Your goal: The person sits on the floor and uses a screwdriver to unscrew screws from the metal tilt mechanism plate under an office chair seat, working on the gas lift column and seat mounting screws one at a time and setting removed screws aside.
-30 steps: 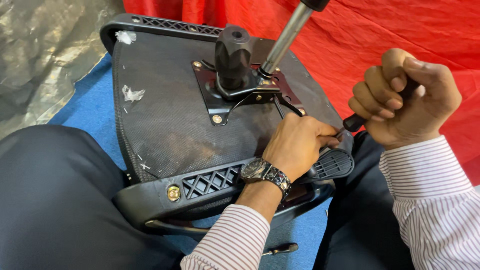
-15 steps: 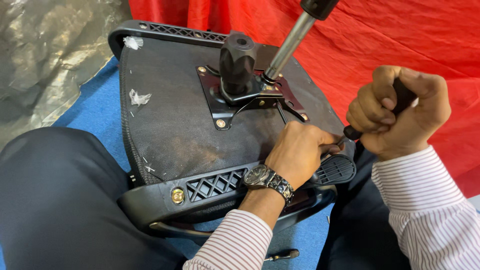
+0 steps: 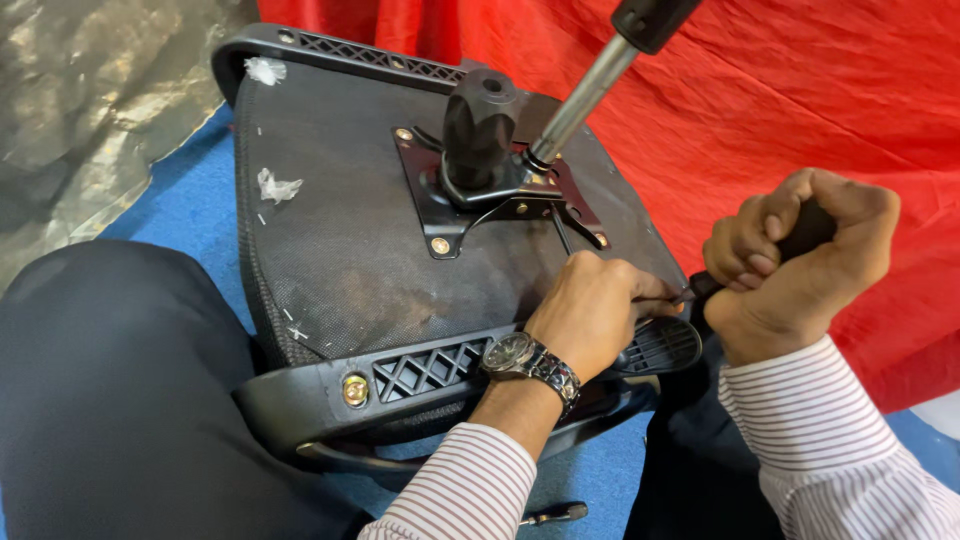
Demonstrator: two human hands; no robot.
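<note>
Upturned office chair seat point(image 3: 380, 270) lies across the person's lap, underside up, black fabric face toward the camera. Black metal mounting plate point(image 3: 480, 200) sits on the far middle of the underside, brass-coloured bolts at its corners. A stubby black knob point(image 3: 478, 125) stands on the plate; a chrome gas cylinder point(image 3: 585, 100) rises from the plate beside it, tilted up and right, out of frame.

Right hand point(image 3: 795, 265) is a tight fist wrapped round a black tool handle point(image 3: 805, 232), off the seat's right edge, above the red cloth point(image 3: 800, 110). Only a short dark stub of the tool shows below the fist; its tip is hidden behind the left hand.

Left hand point(image 3: 595, 310) rests curled on the seat's near right corner, fingers bent down at the spot the tool points to, by the plate's near-right bolt. Can't tell if it pinches anything. Metal wristwatch point(image 3: 530, 362) on that wrist, striped sleeves on both arms.

Black plastic seat frame point(image 3: 420, 375) with lattice vents runs along the near edge. Blue floor point(image 3: 190, 200) and crumpled grey sheet point(image 3: 90, 120) to the left
</note>
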